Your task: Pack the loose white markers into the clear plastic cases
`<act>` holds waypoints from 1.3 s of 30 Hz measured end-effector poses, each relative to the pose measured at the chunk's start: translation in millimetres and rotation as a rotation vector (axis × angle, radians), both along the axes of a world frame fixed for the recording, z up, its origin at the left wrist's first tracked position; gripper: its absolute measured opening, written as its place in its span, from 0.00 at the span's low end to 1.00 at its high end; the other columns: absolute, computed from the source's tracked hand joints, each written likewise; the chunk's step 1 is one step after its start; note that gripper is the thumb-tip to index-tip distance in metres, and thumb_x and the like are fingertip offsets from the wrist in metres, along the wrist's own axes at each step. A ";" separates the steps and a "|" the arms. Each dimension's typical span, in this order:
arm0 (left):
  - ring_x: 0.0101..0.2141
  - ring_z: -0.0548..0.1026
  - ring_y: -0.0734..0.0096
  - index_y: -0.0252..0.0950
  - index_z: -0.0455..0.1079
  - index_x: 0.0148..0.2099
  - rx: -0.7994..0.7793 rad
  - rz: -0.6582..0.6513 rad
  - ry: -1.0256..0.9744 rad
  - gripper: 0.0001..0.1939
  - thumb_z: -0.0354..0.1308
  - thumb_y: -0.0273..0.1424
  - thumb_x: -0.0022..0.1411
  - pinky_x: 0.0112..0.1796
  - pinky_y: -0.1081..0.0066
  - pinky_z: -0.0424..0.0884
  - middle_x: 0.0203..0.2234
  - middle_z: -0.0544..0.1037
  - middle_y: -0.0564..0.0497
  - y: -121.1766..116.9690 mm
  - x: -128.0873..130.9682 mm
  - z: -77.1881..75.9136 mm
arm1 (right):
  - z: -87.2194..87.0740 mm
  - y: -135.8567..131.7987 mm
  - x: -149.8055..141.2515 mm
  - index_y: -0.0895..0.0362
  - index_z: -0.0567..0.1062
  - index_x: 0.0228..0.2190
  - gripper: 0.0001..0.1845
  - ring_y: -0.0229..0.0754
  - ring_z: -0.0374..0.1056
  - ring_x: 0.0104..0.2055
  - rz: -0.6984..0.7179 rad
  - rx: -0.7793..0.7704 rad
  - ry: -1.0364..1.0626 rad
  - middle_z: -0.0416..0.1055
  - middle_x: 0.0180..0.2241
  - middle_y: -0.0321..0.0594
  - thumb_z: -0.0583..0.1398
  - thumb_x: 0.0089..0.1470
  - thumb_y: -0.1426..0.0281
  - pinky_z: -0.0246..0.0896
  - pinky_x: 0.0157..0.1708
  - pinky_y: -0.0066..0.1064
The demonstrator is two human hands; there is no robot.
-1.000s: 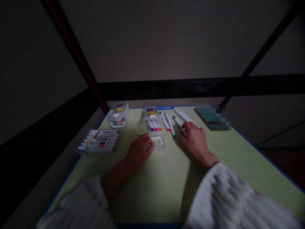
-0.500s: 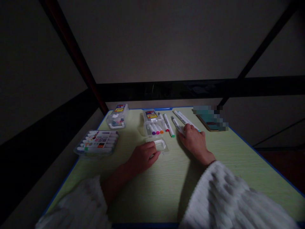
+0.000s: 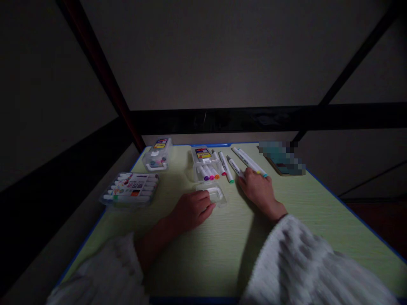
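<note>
In the head view an open clear plastic case (image 3: 207, 161) holds several white markers (image 3: 206, 171) with purple, pink and orange ends. Its clear lid flap (image 3: 219, 195) lies folded toward me on the table. My left hand (image 3: 193, 208) is closed at the flap's near left edge, thumb and fingers together on it. My right hand (image 3: 259, 190) is closed, palm down, around the near end of a grey-tipped marker (image 3: 234, 165) lying on the table; its fingertips are partly hidden. Between the case and that marker lie loose white markers, one green-ended (image 3: 226, 168).
Beyond my right hand lie two white markers (image 3: 249, 160) with yellow and blue ends. A phone-like flat object (image 3: 282, 161), partly pixelated, rests at the right. A shut marker case (image 3: 132, 188) and another clear case (image 3: 157, 156) stand left on the blue-edged table (image 3: 190, 262).
My right hand has shifted very slightly left, and a yellow marker end now shows beside its fingers. My left hand stays at the lid flap.
</note>
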State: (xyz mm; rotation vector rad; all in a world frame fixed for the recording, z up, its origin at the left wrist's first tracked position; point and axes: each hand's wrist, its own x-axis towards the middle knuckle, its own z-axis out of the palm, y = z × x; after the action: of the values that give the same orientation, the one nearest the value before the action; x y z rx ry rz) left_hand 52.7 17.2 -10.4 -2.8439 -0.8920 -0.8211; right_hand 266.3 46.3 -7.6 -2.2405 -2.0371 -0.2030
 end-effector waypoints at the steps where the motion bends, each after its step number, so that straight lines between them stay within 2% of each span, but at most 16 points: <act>1: 0.23 0.63 0.77 0.33 0.63 0.24 -0.001 0.000 0.003 0.15 0.46 0.29 0.62 0.25 0.76 0.59 0.21 0.66 0.53 0.0 -0.2 0.2 | 0.6 -0.2 -0.2 0.62 0.64 0.36 0.12 0.51 0.70 0.35 0.002 0.000 0.005 0.73 0.30 0.50 0.49 0.56 0.66 0.54 0.34 0.38; 7: 0.22 0.63 0.77 0.34 0.63 0.24 -0.006 0.001 0.034 0.15 0.45 0.29 0.63 0.24 0.76 0.59 0.21 0.66 0.53 0.1 -1.0 2.0 | 4.8 -0.8 -1.3 0.63 0.62 0.38 0.13 0.50 0.70 0.31 -0.003 0.036 0.084 0.73 0.28 0.52 0.45 0.57 0.67 0.52 0.32 0.37; 12: 0.22 0.63 0.77 0.34 0.64 0.24 0.004 0.005 0.041 0.15 0.46 0.29 0.62 0.24 0.76 0.60 0.21 0.66 0.53 0.7 -1.5 1.6 | 8.4 -0.3 -1.9 0.62 0.60 0.37 0.11 0.47 0.67 0.26 0.014 0.126 0.158 0.72 0.26 0.48 0.44 0.58 0.68 0.49 0.28 0.35; 17: 0.23 0.64 0.76 0.34 0.64 0.24 -0.004 0.001 0.039 0.15 0.45 0.29 0.62 0.25 0.75 0.62 0.21 0.66 0.52 0.8 -1.2 1.9 | 12.8 -3.9 -4.0 0.58 0.60 0.34 0.09 0.40 0.59 0.19 0.101 0.344 0.321 0.67 0.21 0.40 0.45 0.57 0.66 0.47 0.25 0.32; 21: 0.26 0.67 0.74 0.34 0.64 0.25 -0.013 0.013 0.005 0.13 0.46 0.28 0.62 0.28 0.74 0.65 0.23 0.68 0.51 0.4 -0.5 3.6 | 15.1 -10.4 -9.3 0.55 0.59 0.32 0.07 0.38 0.54 0.19 0.197 0.478 0.512 0.64 0.20 0.36 0.47 0.55 0.65 0.47 0.24 0.31; 23: 0.29 0.69 0.73 0.34 0.64 0.28 -0.015 0.032 -0.049 0.10 0.46 0.27 0.61 0.31 0.74 0.67 0.26 0.70 0.50 -0.2 -0.6 4.3 | 14.5 -13.7 -13.3 0.55 0.59 0.31 0.06 0.39 0.56 0.22 0.260 0.538 0.575 0.64 0.23 0.37 0.48 0.55 0.65 0.49 0.25 0.31; 26: 0.36 0.71 0.71 0.34 0.64 0.39 -0.015 0.069 -0.162 0.07 0.46 0.26 0.60 0.36 0.73 0.69 0.33 0.72 0.47 -2.0 -1.1 4.9 | 11.9 -18.2 -19.4 0.55 0.60 0.30 0.06 0.40 0.57 0.26 0.341 0.567 0.646 0.64 0.26 0.39 0.49 0.55 0.65 0.51 0.27 0.32; 28: 0.38 0.71 0.70 0.34 0.60 0.48 -0.041 0.106 -0.207 0.13 0.46 0.26 0.59 0.38 0.72 0.70 0.37 0.72 0.46 -3.4 -1.0 5.4 | 10.1 -20.9 -22.6 0.55 0.61 0.30 0.06 0.40 0.57 0.27 0.397 0.542 0.696 0.64 0.26 0.38 0.50 0.55 0.65 0.53 0.27 0.32; 31: 0.35 0.73 0.72 0.36 0.50 0.57 -0.095 0.142 -0.233 0.23 0.46 0.26 0.59 0.35 0.74 0.71 0.40 0.72 0.47 -4.6 -0.1 6.2 | 8.6 -24.4 -25.7 0.55 0.62 0.32 0.06 0.41 0.58 0.28 0.481 0.487 0.744 0.64 0.26 0.38 0.51 0.54 0.66 0.54 0.27 0.31; 36: 0.31 0.73 0.74 0.39 0.37 0.62 -0.082 0.138 -0.287 0.32 0.47 0.26 0.58 0.31 0.75 0.71 0.45 0.70 0.44 -2.8 0.2 4.1 | 9.5 -27.9 -28.9 0.55 0.62 0.32 0.05 0.41 0.59 0.28 0.577 0.435 0.744 0.64 0.26 0.38 0.51 0.55 0.66 0.54 0.26 0.31; 39: 0.30 0.73 0.74 0.38 0.35 0.62 -0.095 0.179 -0.289 0.33 0.47 0.27 0.59 0.30 0.76 0.70 0.40 0.72 0.46 -1.0 -1.1 1.7 | 10.1 -29.0 -30.6 0.55 0.62 0.33 0.05 0.41 0.61 0.29 0.626 0.427 0.739 0.66 0.29 0.39 0.51 0.56 0.66 0.55 0.27 0.31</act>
State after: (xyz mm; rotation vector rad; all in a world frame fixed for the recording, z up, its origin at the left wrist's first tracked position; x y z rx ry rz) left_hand 51.7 16.2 -8.7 -2.7108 -1.2293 -1.2158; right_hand 235.7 17.4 2.5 -1.1083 -1.8930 0.2012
